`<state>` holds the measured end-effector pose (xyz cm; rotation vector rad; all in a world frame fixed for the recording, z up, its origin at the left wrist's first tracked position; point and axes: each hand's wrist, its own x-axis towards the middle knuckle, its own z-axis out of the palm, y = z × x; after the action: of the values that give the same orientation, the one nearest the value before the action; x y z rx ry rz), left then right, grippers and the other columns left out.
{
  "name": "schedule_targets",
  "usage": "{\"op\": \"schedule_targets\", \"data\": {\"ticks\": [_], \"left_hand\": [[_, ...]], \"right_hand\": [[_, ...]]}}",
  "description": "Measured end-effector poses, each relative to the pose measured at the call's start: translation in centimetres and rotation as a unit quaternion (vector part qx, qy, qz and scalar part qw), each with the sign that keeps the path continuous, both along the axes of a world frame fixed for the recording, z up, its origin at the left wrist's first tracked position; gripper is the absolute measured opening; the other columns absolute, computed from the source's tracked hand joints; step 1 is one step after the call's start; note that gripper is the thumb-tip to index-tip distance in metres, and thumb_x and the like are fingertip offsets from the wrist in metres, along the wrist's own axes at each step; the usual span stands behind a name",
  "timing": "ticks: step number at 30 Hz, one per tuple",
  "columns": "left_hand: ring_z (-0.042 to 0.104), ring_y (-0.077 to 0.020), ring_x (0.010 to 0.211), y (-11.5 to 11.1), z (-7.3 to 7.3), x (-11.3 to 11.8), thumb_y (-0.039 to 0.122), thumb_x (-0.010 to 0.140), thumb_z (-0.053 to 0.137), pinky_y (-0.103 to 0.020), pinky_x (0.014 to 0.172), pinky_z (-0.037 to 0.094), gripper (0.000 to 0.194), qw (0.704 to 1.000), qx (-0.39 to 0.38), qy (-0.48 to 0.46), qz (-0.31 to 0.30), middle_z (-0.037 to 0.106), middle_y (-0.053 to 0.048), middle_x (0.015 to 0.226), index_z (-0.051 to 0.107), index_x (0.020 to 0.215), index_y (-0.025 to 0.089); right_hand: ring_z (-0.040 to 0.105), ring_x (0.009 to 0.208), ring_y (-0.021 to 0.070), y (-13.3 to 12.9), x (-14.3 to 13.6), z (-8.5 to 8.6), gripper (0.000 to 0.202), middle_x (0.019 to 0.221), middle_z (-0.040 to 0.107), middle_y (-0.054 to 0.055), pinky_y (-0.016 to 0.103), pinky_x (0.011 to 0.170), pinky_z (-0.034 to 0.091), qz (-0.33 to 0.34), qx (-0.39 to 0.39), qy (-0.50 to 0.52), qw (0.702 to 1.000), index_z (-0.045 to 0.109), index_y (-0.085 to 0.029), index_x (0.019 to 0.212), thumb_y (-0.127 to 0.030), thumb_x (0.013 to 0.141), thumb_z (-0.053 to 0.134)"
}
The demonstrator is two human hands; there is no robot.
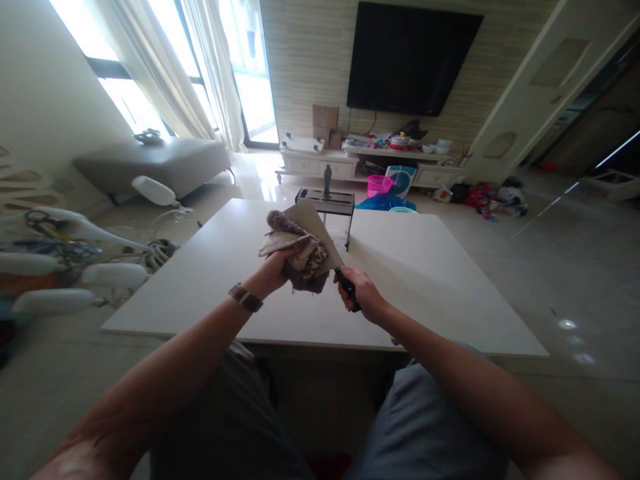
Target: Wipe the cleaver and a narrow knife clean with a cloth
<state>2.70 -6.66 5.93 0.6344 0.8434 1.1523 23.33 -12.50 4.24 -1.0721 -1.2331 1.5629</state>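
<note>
My left hand (274, 269) is closed on a bunched brown and beige cloth (307, 267), which lies against the broad blade of a cleaver (327, 241). The blade slants up and to the left, and the cloth hides part of it. Wrapped round the cleaver's black handle are the fingers of my right hand (364, 293). Both hands are over the white table (425, 293). Just beyond the blade, at the table's far edge, stands a dark metal frame (340, 202) with an upright black knob.
Behind the table are a pink basket (379, 185), a blue basin (383, 202) and a low white cabinet (320, 167) under a television (413, 57). White lamp-like pieces and cables (163, 252) crowd the left side.
</note>
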Motion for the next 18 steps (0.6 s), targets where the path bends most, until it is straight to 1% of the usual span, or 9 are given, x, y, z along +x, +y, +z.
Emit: {"op": "schedule_targets", "data": {"ticks": [2, 4, 6, 9, 12, 15, 18], "left_hand": [[0.073, -0.0302, 0.115, -0.5, -0.5, 0.7, 0.011, 0.086, 0.070, -0.039, 0.106, 0.055, 0.015, 1.000, -0.001, 0.013, -0.026, 0.081, -0.009, 0.103, 0.078, 0.099, 0.014], [0.072, -0.0297, 0.117, -0.9, -1.0, 1.4, 0.009, 0.085, 0.072, -0.038, 0.108, 0.054, 0.016, 0.998, 0.006, 0.030, -0.049, 0.081, -0.007, 0.106, 0.079, 0.098, 0.015], [0.071, -0.0296, 0.120, -1.3, -1.4, 1.9, 0.009, 0.084, 0.073, -0.037, 0.109, 0.052, 0.018, 0.997, 0.012, 0.048, -0.061, 0.081, -0.007, 0.110, 0.080, 0.099, 0.015], [0.068, -0.0318, 0.125, -1.6, -1.6, 2.3, 0.011, 0.083, 0.075, -0.038, 0.111, 0.051, 0.018, 0.995, 0.011, 0.069, -0.072, 0.080, -0.010, 0.113, 0.080, 0.100, 0.014], [0.069, -0.0328, 0.122, -1.5, -1.4, 2.2, 0.010, 0.082, 0.076, -0.041, 0.112, 0.052, 0.017, 0.993, 0.009, 0.090, -0.074, 0.080, -0.011, 0.111, 0.080, 0.097, 0.015], [0.073, -0.0333, 0.114, -1.1, -1.1, 1.4, 0.007, 0.078, 0.077, -0.043, 0.110, 0.054, 0.017, 0.989, 0.008, 0.125, -0.077, 0.081, -0.010, 0.105, 0.080, 0.093, 0.016], [0.073, -0.0346, 0.111, -0.7, -0.8, 0.4, 0.005, 0.069, 0.084, -0.045, 0.109, 0.054, 0.028, 0.985, 0.024, 0.147, -0.082, 0.081, -0.013, 0.107, 0.079, 0.095, 0.013]], "right_hand": [[0.038, 0.030, 0.0086, 0.1, 0.0, 0.0, 0.041, 0.047, 0.049, -0.007, 0.022, 0.030, 0.031, -0.010, -0.008, 0.014, 1.000, 0.054, -0.020, 0.082, -0.061, 0.088, 0.056], [0.038, 0.031, 0.0088, 0.2, 0.0, 0.0, 0.041, 0.047, 0.049, -0.007, 0.022, 0.030, 0.033, -0.020, -0.018, 0.025, 0.999, 0.053, -0.021, 0.081, -0.061, 0.087, 0.058], [0.039, 0.031, 0.0090, 0.3, 0.0, -0.1, 0.040, 0.047, 0.050, -0.007, 0.022, 0.030, 0.034, -0.030, -0.026, 0.029, 0.999, 0.051, -0.021, 0.080, -0.061, 0.086, 0.059], [0.039, 0.031, 0.0096, 0.4, -0.1, -0.4, 0.038, 0.047, 0.050, -0.007, 0.022, 0.030, 0.034, -0.034, -0.039, 0.030, 0.998, 0.050, -0.022, 0.080, -0.059, 0.087, 0.057], [0.039, 0.031, 0.0096, 0.5, -0.1, -0.7, 0.037, 0.047, 0.050, -0.007, 0.022, 0.030, 0.034, -0.025, -0.052, 0.035, 0.998, 0.049, -0.022, 0.079, -0.057, 0.089, 0.056], [0.039, 0.032, 0.0090, 0.6, 0.0, -0.5, 0.038, 0.048, 0.050, -0.007, 0.022, 0.031, 0.035, -0.015, -0.039, 0.034, 0.999, 0.048, -0.022, 0.079, -0.058, 0.089, 0.057], [0.038, 0.032, 0.0087, 0.7, 0.5, 0.0, 0.040, 0.049, 0.049, -0.008, 0.022, 0.032, 0.034, -0.007, -0.015, 0.022, 1.000, 0.050, -0.022, 0.082, -0.061, 0.089, 0.057]]}}
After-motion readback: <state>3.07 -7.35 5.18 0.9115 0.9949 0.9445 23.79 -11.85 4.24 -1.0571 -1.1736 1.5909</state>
